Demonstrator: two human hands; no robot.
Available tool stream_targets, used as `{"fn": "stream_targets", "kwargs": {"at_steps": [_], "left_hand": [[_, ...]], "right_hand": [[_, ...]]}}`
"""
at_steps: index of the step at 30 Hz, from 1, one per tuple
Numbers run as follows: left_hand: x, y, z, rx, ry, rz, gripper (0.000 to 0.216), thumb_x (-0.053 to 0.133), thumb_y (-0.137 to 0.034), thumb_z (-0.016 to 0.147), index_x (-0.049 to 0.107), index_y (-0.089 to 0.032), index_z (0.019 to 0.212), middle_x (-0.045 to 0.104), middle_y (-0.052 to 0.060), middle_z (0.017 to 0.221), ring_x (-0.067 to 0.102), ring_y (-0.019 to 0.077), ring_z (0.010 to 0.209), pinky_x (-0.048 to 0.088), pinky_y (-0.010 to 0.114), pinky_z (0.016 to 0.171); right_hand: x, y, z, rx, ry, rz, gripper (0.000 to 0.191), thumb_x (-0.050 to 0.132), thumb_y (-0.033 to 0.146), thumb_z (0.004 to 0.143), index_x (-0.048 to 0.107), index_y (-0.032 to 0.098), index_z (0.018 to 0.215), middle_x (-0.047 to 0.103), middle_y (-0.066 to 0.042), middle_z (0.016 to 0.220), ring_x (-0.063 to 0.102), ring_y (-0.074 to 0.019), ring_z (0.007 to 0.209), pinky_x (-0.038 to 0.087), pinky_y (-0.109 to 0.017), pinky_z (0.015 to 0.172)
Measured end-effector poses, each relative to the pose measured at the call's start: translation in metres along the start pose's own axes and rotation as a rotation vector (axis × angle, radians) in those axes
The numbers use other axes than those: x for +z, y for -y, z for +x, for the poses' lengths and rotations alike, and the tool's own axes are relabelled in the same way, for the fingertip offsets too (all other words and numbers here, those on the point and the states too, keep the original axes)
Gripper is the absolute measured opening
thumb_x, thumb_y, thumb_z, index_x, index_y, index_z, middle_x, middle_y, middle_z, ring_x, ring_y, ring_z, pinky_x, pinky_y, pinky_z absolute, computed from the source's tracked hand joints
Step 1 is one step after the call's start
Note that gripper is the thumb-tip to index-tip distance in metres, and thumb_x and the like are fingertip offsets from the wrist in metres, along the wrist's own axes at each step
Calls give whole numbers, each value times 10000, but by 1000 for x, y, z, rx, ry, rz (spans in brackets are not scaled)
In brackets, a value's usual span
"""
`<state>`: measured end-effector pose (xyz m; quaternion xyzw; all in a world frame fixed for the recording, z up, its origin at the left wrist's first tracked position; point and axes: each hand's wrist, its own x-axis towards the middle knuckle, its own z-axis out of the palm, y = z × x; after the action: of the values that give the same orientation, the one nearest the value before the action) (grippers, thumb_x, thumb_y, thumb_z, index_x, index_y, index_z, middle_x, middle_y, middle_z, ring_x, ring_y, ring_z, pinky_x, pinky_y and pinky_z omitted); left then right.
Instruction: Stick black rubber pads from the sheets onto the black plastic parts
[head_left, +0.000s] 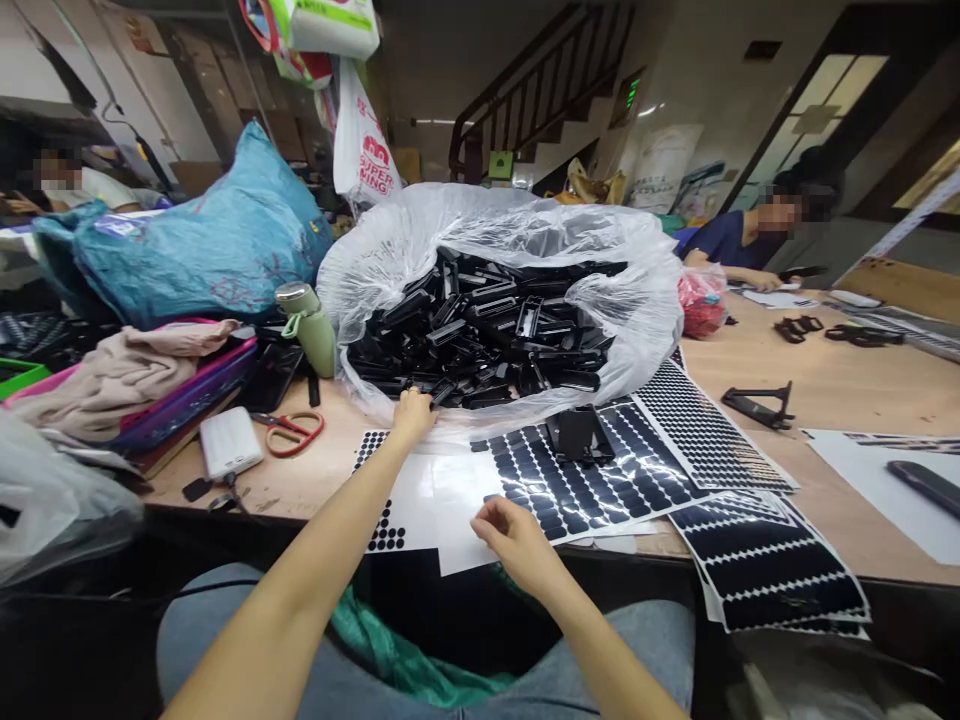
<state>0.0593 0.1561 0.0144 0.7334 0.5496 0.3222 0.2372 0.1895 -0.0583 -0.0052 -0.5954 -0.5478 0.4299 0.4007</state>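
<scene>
In the head view, the close surroundings are crowded on the left: a green bottle stands against the big clear plastic bag, with red-handled scissors and a white box with a cable in front, and a bulging blue bag behind. On the right, a black stand lies on the wooden table, and a co-worker sits at its far side. A dark holder rests on a sheet of black stickers, just in front of the bag. The table's front edge runs below both hands; a white sheet and the striped black sheets hang over it. Bare wood shows between the stand and the dotted sheet, and around the scissors. The clear bag gapes wide, heaped with glossy black parts; a pink-and-purple tray holds beige cloth. The left hand is at the bag's near rim, fingers against the parts; whether it grips one cannot be told. The right hand hovers by the white sheet, fingers curled, thumb near forefinger; whether anything is pinched there cannot be told.
</scene>
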Motion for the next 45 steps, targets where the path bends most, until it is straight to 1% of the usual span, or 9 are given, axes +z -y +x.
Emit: {"fn": "stream_targets", "kwargs": {"at_steps": [3,8,13,18,22,25,31,39,45], "left_hand": [[-8,12,-2,-9,-40,-13,77,612,-141,649,611,-141,725,555,128,940,459,282,1013,323,366,891],[-58,26,-43,-18,-131,-123,200,517,-317,765,560,-161,881,580,57,863,539,208,890,407,315,808],[-97,45,-97,-336,-23,-741,296,638,-377,664,518,-159,825,587,14,755,623,174,671,493,275,576],[-108,49,-123,-619,113,-888,184,559,-276,738,539,-139,859,632,50,700,644,177,538,436,195,381],[-99,37,-127,-737,214,-908,165,508,-251,755,551,-108,825,651,95,691,654,216,532,427,199,333],[-86,22,-129,-731,281,-945,172,495,-249,751,552,-101,816,655,109,709,649,226,507,412,204,310],[-71,1,-136,-645,347,-958,179,449,-234,770,555,-93,803,650,111,732,639,215,478,399,204,304],[-66,-11,-141,-642,345,-935,175,454,-240,756,551,-97,779,622,77,630,629,218,453,375,198,292],[-56,-11,-143,-646,346,-896,173,455,-250,752,543,-104,782,629,76,653,623,200,444,359,187,296]], "right_hand": [[29,9,46,-56,73,-242,108,488,275,787,563,200,771,616,-10,794,557,-143,760,398,-248,681],[84,19,118,-35,24,-461,144,489,193,782,575,142,884,605,-116,951,544,-212,904,377,-302,768],[111,26,143,32,-14,-528,176,473,104,757,574,79,899,579,-209,1003,530,-275,950,373,-344,754],[90,35,128,5,33,-463,133,435,157,789,561,126,820,616,-124,862,561,-218,828,391,-303,700],[61,54,95,-139,48,-245,170,379,300,844,509,198,802,585,-24,843,541,-141,775,404,-247,691],[51,65,73,-250,49,-65,103,446,248,799,490,196,722,541,-31,948,516,-138,867,393,-258,769],[43,66,53,-164,27,-46,114,457,212,784,492,186,679,486,-64,1050,505,-157,895,394,-314,781],[36,64,40,-191,-5,-65,112,465,184,775,492,189,665,492,-68,1030,508,-171,898,405,-324,772],[33,39,49,-193,-190,-222,85,462,272,809,498,195,803,515,-58,960,519,-162,848,412,-294,762]]}}
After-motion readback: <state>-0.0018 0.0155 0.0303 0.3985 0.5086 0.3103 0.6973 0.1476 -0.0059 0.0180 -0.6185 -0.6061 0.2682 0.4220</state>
